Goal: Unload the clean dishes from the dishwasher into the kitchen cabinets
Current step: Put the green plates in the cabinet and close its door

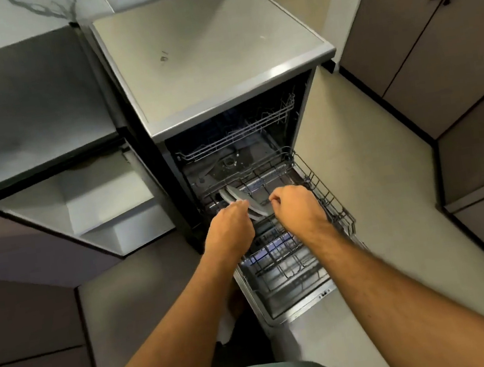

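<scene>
Both hands over the pulled-out lower rack [327,202]: left hand [230,225] grips grey plates [241,197] standing near the rack's back-left corner, right hand [295,205] curled, grip unclear.

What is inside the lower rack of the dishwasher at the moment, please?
Grey plates stand at the back of the lower rack, between both hands; how many is unclear. The left hand and right hand cover what lies beneath.

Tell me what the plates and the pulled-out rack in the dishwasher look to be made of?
The plates look like glazed ceramic or possibly melamine: pale grey, smooth, with a soft sheen along their rims; the picture cannot settle which. The lower rack looks like metal wire with a grey coating: thin rods crossing in a grid, matte rather than bright.
</scene>
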